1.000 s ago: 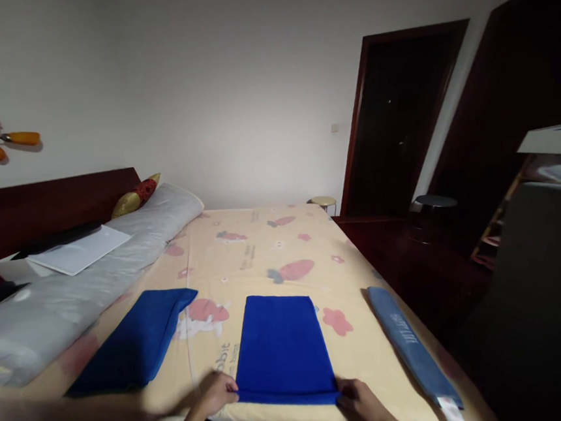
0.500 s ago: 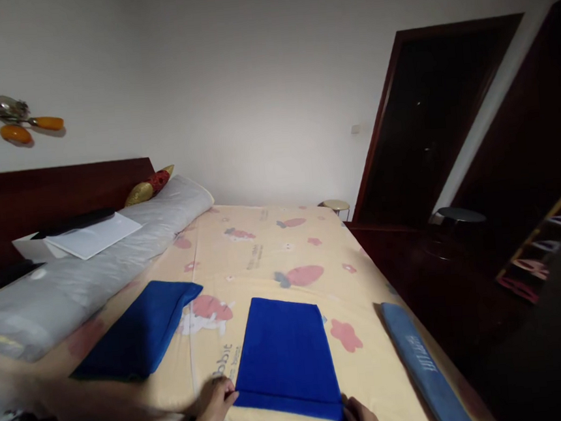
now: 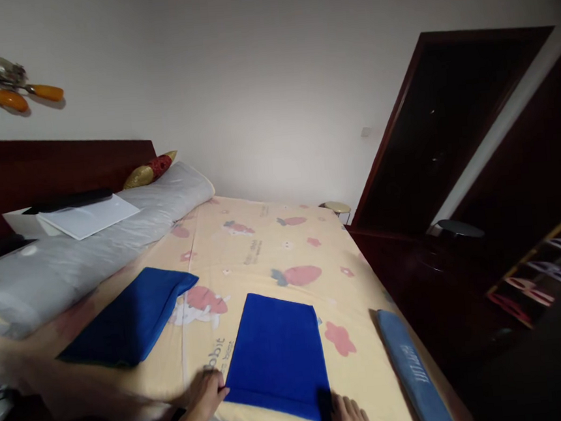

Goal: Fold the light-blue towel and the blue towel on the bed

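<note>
A folded bright blue towel (image 3: 276, 355) lies flat on the yellow carrot-print bedsheet (image 3: 259, 251), right in front of me. My left hand (image 3: 204, 394) pinches its near left corner, fingers closed on the cloth. Near the bottom edge of the view, my right hand (image 3: 346, 418) rests at the towel's near right corner with fingers together; whether it grips the cloth is hard to see. A second folded blue towel (image 3: 130, 315) lies to the left, apart from both hands.
A light blue rolled cloth with lettering (image 3: 412, 372) lies along the bed's right edge. Grey bedding (image 3: 82, 251) with white paper (image 3: 87, 217) lines the dark headboard at left. Past the bed's right edge are a small stool (image 3: 336, 207), dark doorway (image 3: 431, 138) and shelves.
The view has swung up and to the right. Both hands stay at the towel's near corners; the right hand has slid lower in the picture and its fingers look flatter.
</note>
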Available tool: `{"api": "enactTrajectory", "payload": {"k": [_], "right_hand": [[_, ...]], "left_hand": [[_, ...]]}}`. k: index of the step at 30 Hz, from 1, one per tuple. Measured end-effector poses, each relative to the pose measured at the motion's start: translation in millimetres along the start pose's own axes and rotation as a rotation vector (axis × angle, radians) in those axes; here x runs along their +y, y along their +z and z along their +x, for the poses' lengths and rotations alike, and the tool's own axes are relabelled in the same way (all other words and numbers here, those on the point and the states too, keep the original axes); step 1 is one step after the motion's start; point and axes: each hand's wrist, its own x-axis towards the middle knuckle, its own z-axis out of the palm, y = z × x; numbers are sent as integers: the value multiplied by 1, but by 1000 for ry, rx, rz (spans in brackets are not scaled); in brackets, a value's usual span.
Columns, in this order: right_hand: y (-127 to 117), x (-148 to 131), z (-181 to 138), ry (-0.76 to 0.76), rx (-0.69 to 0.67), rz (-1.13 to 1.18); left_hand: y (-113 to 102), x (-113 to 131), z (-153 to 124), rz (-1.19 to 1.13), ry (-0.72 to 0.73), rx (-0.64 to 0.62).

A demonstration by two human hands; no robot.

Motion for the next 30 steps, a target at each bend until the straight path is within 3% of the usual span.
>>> {"api": "enactTrajectory", "payload": {"k": [2,5,10,12,14,18,23,27,30], "right_hand": [[-8,-21,5,-83,35,14],[-5,-82,9,-201,21,149],[46,-197,2,-520,-88,386],[68,-221,-1,-562,-102,412],[81,-223,-3,-613,-102,415],[72,-173,1,-705,-63,342],[20,-60,4,-878,-212,231],[-1,20,-11,-782,-224,137],[-4,49,-24,-712,-186,155]], "left_hand": [[0,-2,2,-2,5,2],[0,-4,5,-5,24,-16],[0,-6,5,18,57,0],[1,-5,4,34,56,5],[2,-5,4,47,53,9],[0,-1,1,62,57,26],[-3,12,-8,101,124,98],[3,19,-14,129,238,97],[15,14,-16,146,320,67]]}}
